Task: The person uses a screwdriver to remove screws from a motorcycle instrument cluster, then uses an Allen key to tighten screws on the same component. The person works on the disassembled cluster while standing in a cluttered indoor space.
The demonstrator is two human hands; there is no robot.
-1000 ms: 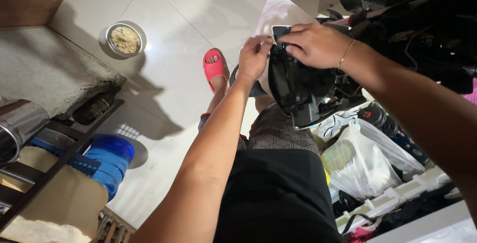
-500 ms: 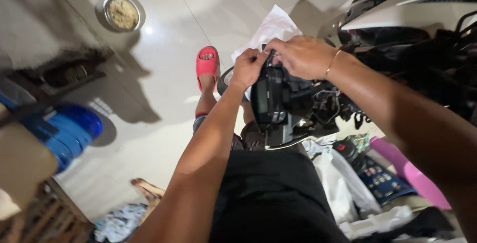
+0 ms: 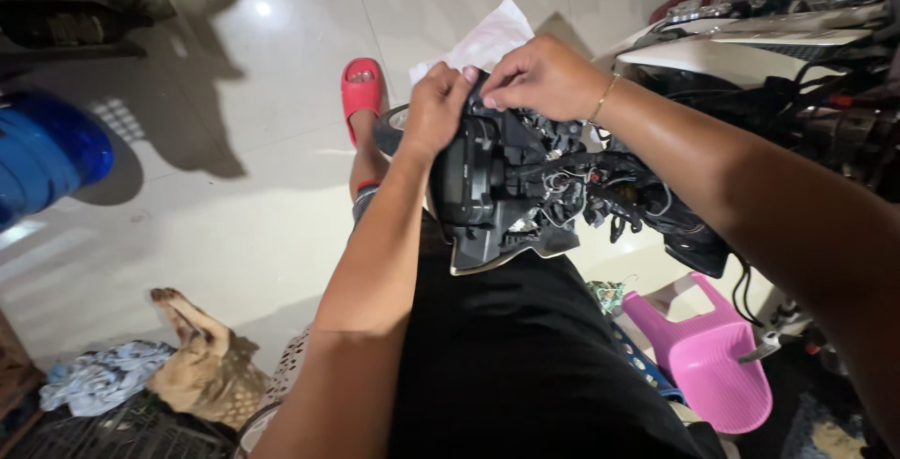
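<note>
My left hand (image 3: pixel 437 110) grips the top left edge of a black plastic instrument panel (image 3: pixel 487 192) held upright over my lap. My right hand (image 3: pixel 542 77) pinches the panel's top edge from the other side, fingertips close to the left hand's. A tangle of black wires and connectors (image 3: pixel 600 192) hangs from the panel's right side toward the stripped scooter (image 3: pixel 787 37) at the right. A gold bracelet sits on my right wrist.
A red slipper (image 3: pixel 362 87) is on my foot on the white tiled floor (image 3: pixel 234 206). A white sheet (image 3: pixel 487 39) lies beyond the hands. A pink plastic stool (image 3: pixel 717 351) stands at lower right, a blue water jug (image 3: pixel 42 154) at left, rags (image 3: pixel 103 376) at lower left.
The view has swung down and left, so the jug and floor items shifted. Both hands stay on the panel's top edge, and the panel now sits lower over my lap.
</note>
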